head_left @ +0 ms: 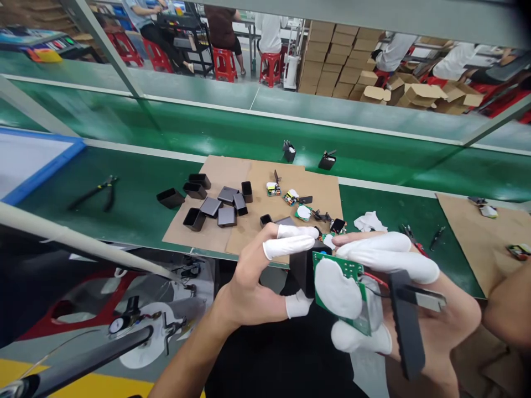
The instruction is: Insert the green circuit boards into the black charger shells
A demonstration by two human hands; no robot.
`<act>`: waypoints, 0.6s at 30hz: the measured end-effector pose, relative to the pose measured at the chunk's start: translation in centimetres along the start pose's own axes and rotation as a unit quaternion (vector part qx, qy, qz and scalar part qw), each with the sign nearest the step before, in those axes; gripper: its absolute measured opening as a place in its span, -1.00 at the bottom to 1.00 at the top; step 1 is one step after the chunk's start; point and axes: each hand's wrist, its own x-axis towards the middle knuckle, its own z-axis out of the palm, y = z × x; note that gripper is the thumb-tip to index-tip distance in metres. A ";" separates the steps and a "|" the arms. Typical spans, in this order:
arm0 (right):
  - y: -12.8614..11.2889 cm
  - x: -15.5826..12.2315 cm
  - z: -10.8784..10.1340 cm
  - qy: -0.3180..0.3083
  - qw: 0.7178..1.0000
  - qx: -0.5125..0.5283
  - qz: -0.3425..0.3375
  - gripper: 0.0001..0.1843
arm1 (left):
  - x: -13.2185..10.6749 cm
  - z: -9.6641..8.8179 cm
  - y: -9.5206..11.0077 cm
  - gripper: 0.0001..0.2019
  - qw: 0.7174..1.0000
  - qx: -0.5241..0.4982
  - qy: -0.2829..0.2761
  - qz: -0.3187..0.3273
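Note:
My left hand [253,287], with white finger cots, grips a black box-shaped casing [302,271] between its thumb and fingers. My right hand [443,320], also in finger cots, holds a green circuit board [352,269] with a large white blob of paste on its face. Red and black wires tie the board to a black end cap [404,331] with metal plug prongs, which hangs by the right palm. The board's left edge is at the casing's open end; whether it is inside, I cannot tell. Beyond the hands, several empty casings [227,216] lie on cardboard.
More boards with white paste [303,212] lie on the cardboard sheet [257,171]. Pliers [103,190] rest at the left; tools [437,237] and a crumpled white cloth [370,221] at the right. Two black plug units [327,161] stand at the back. A co-worker's arm [508,304] is at the right edge.

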 end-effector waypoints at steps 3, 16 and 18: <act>0.2 -0.4 0.5 0.016 1.000 0.009 -0.022 -0.30 | -0.1 -0.1 0.1 -0.14 1.000 0.007 -0.002 0.002; 0.0 -0.6 0.6 -0.002 1.000 0.007 0.003 -0.26 | -0.1 0.1 0.3 -0.10 1.000 0.022 0.001 0.000; 0.2 -0.6 0.5 -0.004 1.000 0.002 0.005 -0.27 | 0.0 0.1 0.4 -0.11 1.000 0.025 0.000 -0.009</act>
